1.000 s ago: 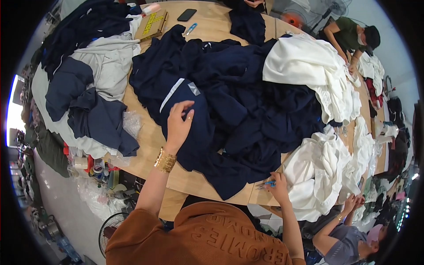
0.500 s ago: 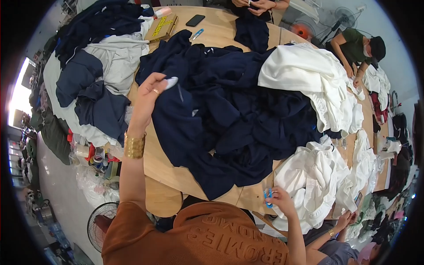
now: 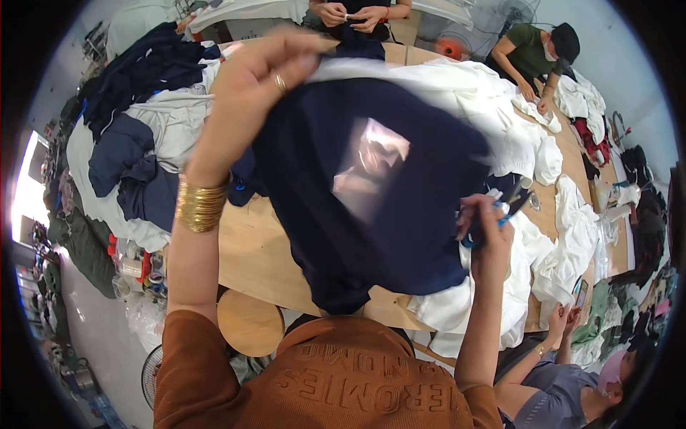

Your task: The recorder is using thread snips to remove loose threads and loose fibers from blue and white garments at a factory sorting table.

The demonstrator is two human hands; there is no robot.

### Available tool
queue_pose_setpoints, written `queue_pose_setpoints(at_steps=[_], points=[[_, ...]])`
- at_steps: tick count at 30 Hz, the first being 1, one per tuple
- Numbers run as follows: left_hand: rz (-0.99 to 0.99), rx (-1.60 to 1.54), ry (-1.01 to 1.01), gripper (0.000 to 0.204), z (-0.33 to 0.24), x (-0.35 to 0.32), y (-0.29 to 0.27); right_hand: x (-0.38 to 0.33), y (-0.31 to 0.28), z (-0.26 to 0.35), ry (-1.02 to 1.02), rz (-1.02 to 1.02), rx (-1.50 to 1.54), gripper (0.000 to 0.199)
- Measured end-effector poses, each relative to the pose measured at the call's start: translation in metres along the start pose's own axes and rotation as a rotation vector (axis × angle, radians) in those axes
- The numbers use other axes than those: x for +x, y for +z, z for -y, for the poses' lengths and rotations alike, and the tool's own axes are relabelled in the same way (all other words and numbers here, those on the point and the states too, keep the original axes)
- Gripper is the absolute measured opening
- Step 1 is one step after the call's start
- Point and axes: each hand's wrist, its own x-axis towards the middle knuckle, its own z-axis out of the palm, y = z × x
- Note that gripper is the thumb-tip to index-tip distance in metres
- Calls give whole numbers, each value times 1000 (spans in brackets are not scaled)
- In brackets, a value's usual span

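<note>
Up in front of me hangs a navy fabric garment (image 3: 429, 171), lifted off the table and smeared by motion. A shiny, pale rectangular patch (image 3: 371, 164) shows on its face. My left hand (image 3: 261, 82), closed and blurred, grips the garment's top left edge. At the garment's right side is my right hand (image 3: 489, 225), with its fingers closed around small blue-handled scissors (image 3: 504, 214). The blades point up and away. Whether the right fingers also pinch the cloth, I cannot tell.
White garments (image 3: 514, 129) are heaped on the right of the wooden table (image 3: 250, 239). Grey and navy clothes (image 3: 168, 129) pile up at the left. A wooden stool (image 3: 250, 322) stands by the near edge. Co-workers sit at the far side and right.
The navy garment has risen from the table to in front of me. My left hand has come up and nearer; my right hand, with the scissors, has moved up to the garment's right side.
</note>
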Motion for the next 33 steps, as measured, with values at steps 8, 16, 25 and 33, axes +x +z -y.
queue_pose_setpoints(at_steps=[8,16,25,33], points=[[142,419,-373,38,151,-153,41,-26,-36,-129,328,-25,-860,14],[-202,127,-649,35,130,-187,62,-21,17,-118,160,59,-674,13],[131,521,-281,25,155,-187,71,3,73,-114,-52,231,-680,18],[381,-303,-670,23,92,-151,41,26,80,-85,106,525,-437,22]])
